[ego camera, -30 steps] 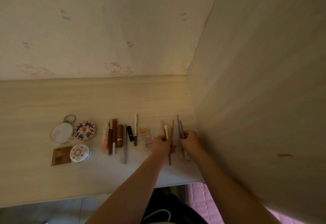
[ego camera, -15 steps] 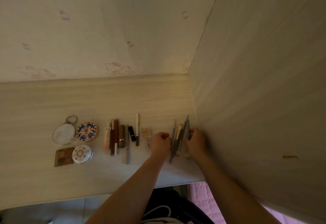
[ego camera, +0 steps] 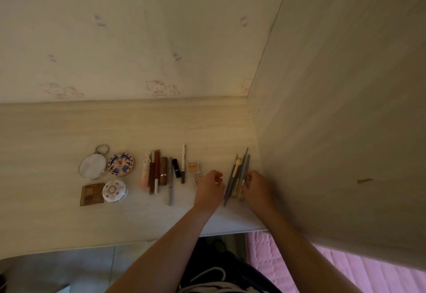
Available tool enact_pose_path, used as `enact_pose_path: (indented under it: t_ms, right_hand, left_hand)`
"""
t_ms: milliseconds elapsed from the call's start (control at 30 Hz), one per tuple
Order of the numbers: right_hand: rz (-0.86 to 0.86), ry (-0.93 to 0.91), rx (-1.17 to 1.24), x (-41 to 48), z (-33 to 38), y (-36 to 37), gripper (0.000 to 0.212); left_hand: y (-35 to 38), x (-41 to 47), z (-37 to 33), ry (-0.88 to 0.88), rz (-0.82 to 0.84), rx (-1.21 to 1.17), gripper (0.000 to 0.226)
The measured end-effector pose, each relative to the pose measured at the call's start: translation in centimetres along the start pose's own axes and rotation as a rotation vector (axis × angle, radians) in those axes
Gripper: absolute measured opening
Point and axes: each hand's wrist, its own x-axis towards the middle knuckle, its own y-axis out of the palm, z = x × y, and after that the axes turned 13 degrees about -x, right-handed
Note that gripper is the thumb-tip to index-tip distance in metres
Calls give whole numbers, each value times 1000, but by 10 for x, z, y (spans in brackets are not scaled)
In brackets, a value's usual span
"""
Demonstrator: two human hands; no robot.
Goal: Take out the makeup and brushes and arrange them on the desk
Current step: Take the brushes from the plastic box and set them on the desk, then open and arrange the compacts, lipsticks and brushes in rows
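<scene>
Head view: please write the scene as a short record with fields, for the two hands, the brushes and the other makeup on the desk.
surface: light wooden desk
makeup brushes: one tight bundle near the desk's right end, pointing toward the wall
right hand: pinches the makeup brushes from the right
left hand: fingers curled, nothing seen in them, apart from the bundle
left group: round mirror, patterned compact, white compact, eyeshadow palette
middle row: lip tubes and pencils side by side, black lipstick
</scene>
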Motion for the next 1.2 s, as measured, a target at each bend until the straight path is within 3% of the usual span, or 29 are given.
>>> enact_pose_path:
  t_ms: [233,433,567,767,900,1200]
  right_hand:
    - [-24,-225,-167,-29,-3,-5,27]
    - [-1,-428,-357,-50,7,1,40]
    - [27,-574,-494,-62,22,10,47]
    - [-16,-653,-478,-77,57,23,46]
    - [12,-826,-553,-78,90,33,46]
    - [-44,-749,-462,-59,187,62,41]
  left_hand:
    - [-20,-37,7,206,-61,211,29]
    - [-44,-73,31,383,-233,475,36]
    - [-60,-94,48,361,-288,527,36]
    - [-92,-111,67,272,-388,504,38]
    - [-127,-109,74,244,-459,462,35]
    - [-242,-68,86,275,-494,417,25]
